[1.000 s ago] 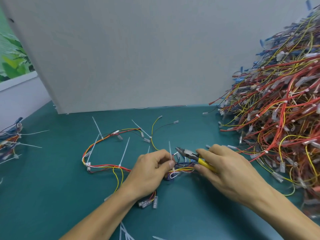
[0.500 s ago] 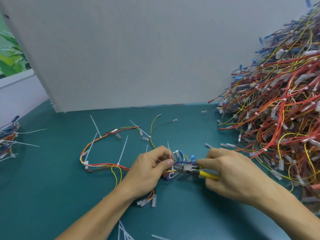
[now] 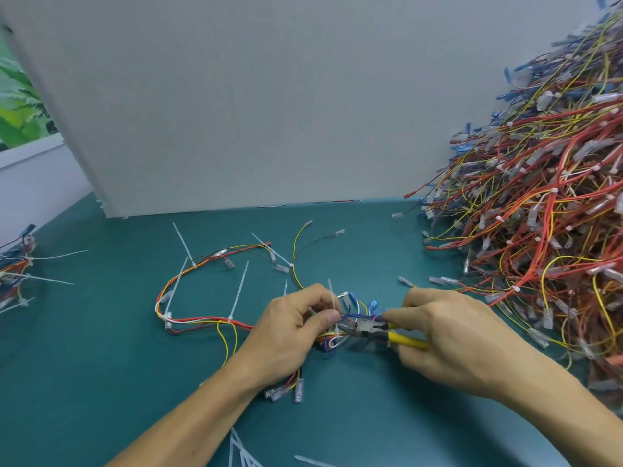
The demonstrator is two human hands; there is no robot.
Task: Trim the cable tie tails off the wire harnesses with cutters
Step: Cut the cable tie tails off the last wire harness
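Far-left heap: a small bundle of red, blue and orange wire harnesses [image 3: 15, 274] lies at the left edge of the teal table mat [image 3: 101, 365], with long white tails sticking out of it.
Back board: a plain grey upright panel [image 3: 236, 96] stands on the mat behind the work.
Harness in work: a loop of red, yellow, white and black wires [image 3: 202, 321] with clear-sleeved terminals lies flat on the mat. Its right end runs under the left hand.
Untrimmed tails: several thin white plastic cable tie tails [image 3: 238, 289] stick out from the loop at angles.
Offcuts: loose white tie strips [image 3: 241, 453] lie on the mat at the bottom edge.
Left hand: the left hand [image 3: 290, 335] is curled, thumb and forefinger pinching the wires at a tie. One upright tail [image 3: 332, 294] rises just beside the thumb tip.
Cutters: small yellow-handled metal cutters [image 3: 371, 328] point left, nose at the base of that tail, touching the bundle. Whether the jaws have closed cannot be told.
Right hand: the right hand [image 3: 451, 338] is wrapped round the yellow handles, fingers curled tight.
Right pile: a tall heap of red, yellow and blue harnesses [image 3: 539, 214] fills the right side, near the right hand.
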